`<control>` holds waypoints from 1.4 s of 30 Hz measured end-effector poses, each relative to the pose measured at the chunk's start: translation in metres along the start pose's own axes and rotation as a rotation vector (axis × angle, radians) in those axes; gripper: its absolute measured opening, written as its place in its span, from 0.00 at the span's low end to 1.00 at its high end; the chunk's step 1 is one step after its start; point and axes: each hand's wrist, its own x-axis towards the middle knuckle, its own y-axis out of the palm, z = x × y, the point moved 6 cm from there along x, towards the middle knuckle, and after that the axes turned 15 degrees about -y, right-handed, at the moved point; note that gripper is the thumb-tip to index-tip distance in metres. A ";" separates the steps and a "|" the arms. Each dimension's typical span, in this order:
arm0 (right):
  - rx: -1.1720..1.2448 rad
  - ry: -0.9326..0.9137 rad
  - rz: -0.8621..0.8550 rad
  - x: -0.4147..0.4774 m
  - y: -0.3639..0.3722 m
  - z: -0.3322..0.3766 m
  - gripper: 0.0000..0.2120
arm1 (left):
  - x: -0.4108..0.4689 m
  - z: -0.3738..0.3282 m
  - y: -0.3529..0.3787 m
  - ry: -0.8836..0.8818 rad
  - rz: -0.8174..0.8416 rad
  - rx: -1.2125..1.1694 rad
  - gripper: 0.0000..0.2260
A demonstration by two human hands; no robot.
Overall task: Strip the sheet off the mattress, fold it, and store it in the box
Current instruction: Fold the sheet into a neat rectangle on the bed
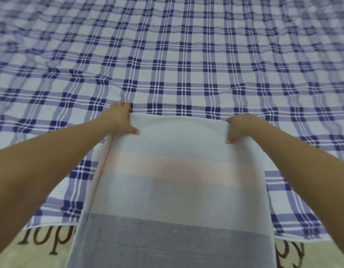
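Left hand (121, 118) and right hand (242, 126) grip pale cloth (177, 151), seemingly atop plaid sheet (167, 55).

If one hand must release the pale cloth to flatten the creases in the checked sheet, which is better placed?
Probably the left hand: the creases in the checked sheet lie just beyond its fingers. The right hand grips the pale cloth at the other corner, by flatter fabric.
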 end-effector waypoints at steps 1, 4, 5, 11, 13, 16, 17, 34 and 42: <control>0.000 0.005 0.026 0.000 0.000 0.000 0.40 | 0.001 0.001 0.001 -0.018 0.019 0.001 0.43; -0.001 0.043 0.058 0.002 0.003 -0.001 0.44 | 0.001 0.005 0.001 -0.086 0.071 0.052 0.48; 0.014 0.062 0.043 0.002 0.005 -0.002 0.43 | 0.000 0.006 0.002 -0.111 0.095 0.038 0.48; 0.182 0.231 -0.017 -0.001 0.017 -0.010 0.33 | -0.014 0.013 0.013 -0.162 0.098 -0.406 0.39; 0.234 0.265 -0.058 -0.007 0.020 -0.007 0.24 | -0.023 0.010 0.010 -0.152 0.020 -0.300 0.33; 0.236 0.262 -0.107 -0.019 0.025 0.005 0.11 | -0.041 0.000 0.001 -0.056 -0.152 -0.225 0.14; 0.221 0.256 -0.126 -0.023 0.027 0.008 0.11 | -0.048 -0.004 0.001 0.006 -0.174 -0.228 0.09; 0.253 0.006 0.008 -0.412 0.106 0.136 0.15 | -0.420 0.111 -0.009 0.363 0.404 -0.069 0.04; 0.237 -0.124 0.444 -0.514 0.111 0.157 0.11 | -0.545 0.147 -0.024 0.468 0.712 0.062 0.17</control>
